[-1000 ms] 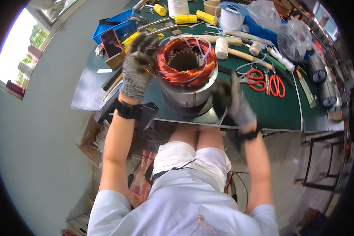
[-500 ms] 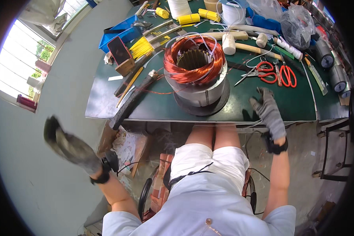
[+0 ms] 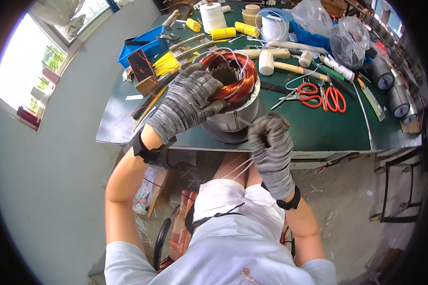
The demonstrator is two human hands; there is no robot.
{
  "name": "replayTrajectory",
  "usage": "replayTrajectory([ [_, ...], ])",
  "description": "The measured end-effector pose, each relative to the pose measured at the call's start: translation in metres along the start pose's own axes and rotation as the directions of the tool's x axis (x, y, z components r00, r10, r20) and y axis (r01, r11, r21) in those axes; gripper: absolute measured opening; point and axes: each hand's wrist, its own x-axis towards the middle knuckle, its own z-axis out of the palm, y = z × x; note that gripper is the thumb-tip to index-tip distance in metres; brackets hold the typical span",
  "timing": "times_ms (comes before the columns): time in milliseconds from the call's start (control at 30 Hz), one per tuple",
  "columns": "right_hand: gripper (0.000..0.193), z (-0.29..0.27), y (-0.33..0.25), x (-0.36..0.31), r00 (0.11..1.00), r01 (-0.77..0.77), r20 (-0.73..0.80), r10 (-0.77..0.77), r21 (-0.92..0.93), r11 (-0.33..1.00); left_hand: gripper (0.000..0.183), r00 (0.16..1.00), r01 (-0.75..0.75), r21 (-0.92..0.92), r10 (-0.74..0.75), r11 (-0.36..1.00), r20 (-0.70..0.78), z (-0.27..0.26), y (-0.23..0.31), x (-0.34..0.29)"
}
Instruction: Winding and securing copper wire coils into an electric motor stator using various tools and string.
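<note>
Copper coil (image 3: 250,78) is already sitting atop the steel core (image 3: 238,118) near the worktop's (image 3: 325,135) front edge, while a pale loop (image 3: 244,68) is arching loosely over it, apparently not fastened. The 2 hands are working apart: the left hand (image 3: 188,102) is lying across the coil, clamped or not being impossible to tell; the right hand (image 3: 272,145) is seemingly gripping white cord (image 3: 244,169).
</note>
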Motion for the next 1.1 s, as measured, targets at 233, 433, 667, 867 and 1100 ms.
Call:
replayTrajectory([
  [233, 0.028, 0.018, -0.001, 0.026, 0.974, 0.219, 0.012, -0.226, -0.305, 0.927, 0.02, 0.958, -0.131, -0.142, 0.162, 0.981, 0.235, -0.016, -0.017, 0.025],
  [433, 0.043, 0.06, 0.008, 0.034, 0.912, 0.328, -0.081, -0.403, -0.447, 0.832, 0.022, 0.892, -0.194, -0.234, 0.27, 0.953, 0.362, -0.004, -0.025, 0.037],
  [667, 0.047, 0.036, -0.059, -0.037, 0.979, 0.202, 0.079, -0.187, -0.265, 0.943, 0.018, 0.953, -0.276, 0.038, 0.268, 0.96, 0.142, 0.013, -0.018, 0.036],
  [867, 0.045, 0.012, -0.054, 0.063, 0.986, 0.166, -0.068, -0.153, 0.317, 0.934, 0.046, 0.911, 0.168, 0.254, -0.051, 0.952, -0.409, -0.038, 0.015, 0.024],
  [1100, 0.036, -0.056, -0.032, 0.034, 0.962, -0.211, 0.192, 0.194, 0.071, 0.975, 0.036, 0.926, -0.017, 0.038, 0.03, 0.999, -0.375, -0.047, 0.1, 0.004],
])
